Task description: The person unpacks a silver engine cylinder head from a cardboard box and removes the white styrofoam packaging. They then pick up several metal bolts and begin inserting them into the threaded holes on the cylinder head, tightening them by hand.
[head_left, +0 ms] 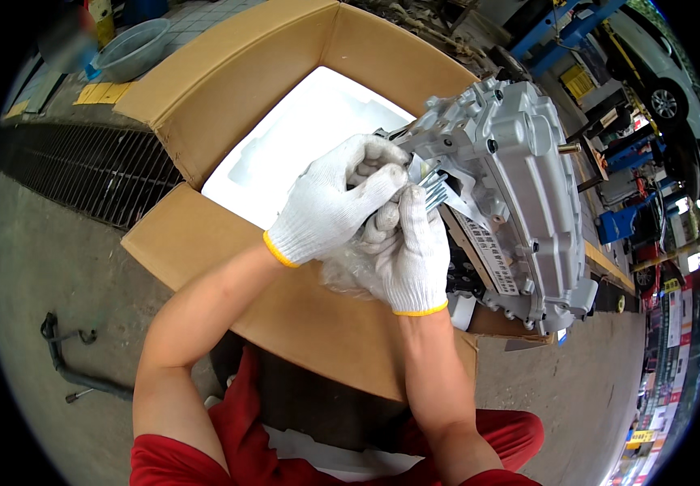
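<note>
Both my hands wear white knitted gloves with yellow cuffs and meet above an open cardboard box. My left hand (338, 194) is closed in a pinch, its fingertips against those of my right hand (416, 255). Slim silvery metal pieces (437, 191), like bolts, show beyond the fingertips beside a pale strip. Crumpled clear plastic bag (348, 274) hangs below the hands, partly hidden by them; my right fingers are curled around it. What exactly the left fingertips pinch is covered by the gloves. Just to the right stands a large silver engine (520, 182) with ribbed metal covers.
The cardboard box (228, 89) has its flaps spread and holds a white foam block (285, 138). A floor grate (91, 170) and a grey tub (133, 49) are at the left. A black hose (62, 356) lies on the floor. A car (662, 89) stands far right.
</note>
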The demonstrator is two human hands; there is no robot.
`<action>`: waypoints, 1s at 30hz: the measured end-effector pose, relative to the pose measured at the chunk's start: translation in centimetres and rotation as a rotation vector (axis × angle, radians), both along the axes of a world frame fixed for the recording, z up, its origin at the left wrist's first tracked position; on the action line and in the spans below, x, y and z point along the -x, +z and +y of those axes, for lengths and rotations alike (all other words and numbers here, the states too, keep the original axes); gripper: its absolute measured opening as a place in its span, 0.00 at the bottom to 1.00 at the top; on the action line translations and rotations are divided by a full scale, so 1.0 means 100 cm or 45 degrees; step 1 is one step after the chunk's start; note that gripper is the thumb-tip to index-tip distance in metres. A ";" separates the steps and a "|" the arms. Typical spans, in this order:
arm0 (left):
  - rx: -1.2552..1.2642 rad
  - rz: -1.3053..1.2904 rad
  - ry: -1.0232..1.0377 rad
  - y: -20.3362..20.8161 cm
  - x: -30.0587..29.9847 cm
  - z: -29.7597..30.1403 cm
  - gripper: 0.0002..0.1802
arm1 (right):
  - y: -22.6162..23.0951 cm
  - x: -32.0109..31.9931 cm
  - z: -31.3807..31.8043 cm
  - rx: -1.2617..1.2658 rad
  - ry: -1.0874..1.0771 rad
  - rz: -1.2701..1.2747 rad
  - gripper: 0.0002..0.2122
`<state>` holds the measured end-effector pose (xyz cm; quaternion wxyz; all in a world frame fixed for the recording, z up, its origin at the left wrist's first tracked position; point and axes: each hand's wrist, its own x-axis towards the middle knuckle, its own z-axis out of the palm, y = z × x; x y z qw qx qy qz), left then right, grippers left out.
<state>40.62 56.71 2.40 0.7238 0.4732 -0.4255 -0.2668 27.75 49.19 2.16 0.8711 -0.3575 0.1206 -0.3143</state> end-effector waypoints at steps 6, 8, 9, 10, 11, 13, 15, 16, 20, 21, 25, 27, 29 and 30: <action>-0.144 -0.209 0.043 0.016 0.005 0.012 0.16 | 0.007 -0.002 -0.002 0.008 0.016 0.046 0.13; -0.170 -0.262 0.061 0.020 0.005 0.015 0.17 | 0.010 -0.001 -0.001 0.079 0.042 -0.012 0.16; -0.150 -0.273 0.066 0.018 0.005 0.014 0.18 | 0.011 -0.001 -0.001 0.114 0.056 -0.041 0.18; -0.130 -0.284 0.072 0.017 0.005 0.014 0.19 | 0.012 -0.001 -0.001 0.127 0.038 -0.020 0.18; -0.127 -0.307 0.076 0.017 0.004 0.015 0.18 | 0.011 -0.001 0.000 0.140 0.019 0.002 0.19; -0.124 -0.351 0.081 0.019 0.004 0.016 0.18 | 0.009 -0.001 -0.001 0.134 0.008 0.019 0.19; -0.200 -0.391 0.150 0.021 0.005 0.017 0.18 | 0.005 0.001 -0.004 0.098 0.021 0.010 0.17; -0.234 -0.416 0.193 0.026 0.006 0.021 0.18 | -0.004 0.002 -0.013 -0.035 0.231 -0.213 0.15; -0.360 -0.606 0.309 0.035 0.012 0.024 0.19 | -0.012 0.004 -0.019 -0.184 0.243 -0.282 0.12; -0.320 -0.699 0.366 0.029 0.011 0.022 0.20 | -0.001 0.000 -0.006 -0.125 0.052 -0.101 0.11; -0.339 -0.845 0.461 0.033 0.015 0.022 0.22 | 0.002 0.003 -0.006 -0.181 0.133 -0.149 0.12; -0.355 -1.035 0.457 0.036 0.016 0.027 0.22 | 0.001 0.006 -0.008 -0.164 0.133 -0.145 0.12; -0.328 -1.173 0.515 0.035 0.018 0.028 0.21 | 0.003 0.005 -0.007 -0.131 0.071 -0.071 0.12; -0.292 -1.215 0.570 0.032 0.020 0.026 0.20 | 0.005 0.005 -0.006 -0.115 0.030 -0.019 0.12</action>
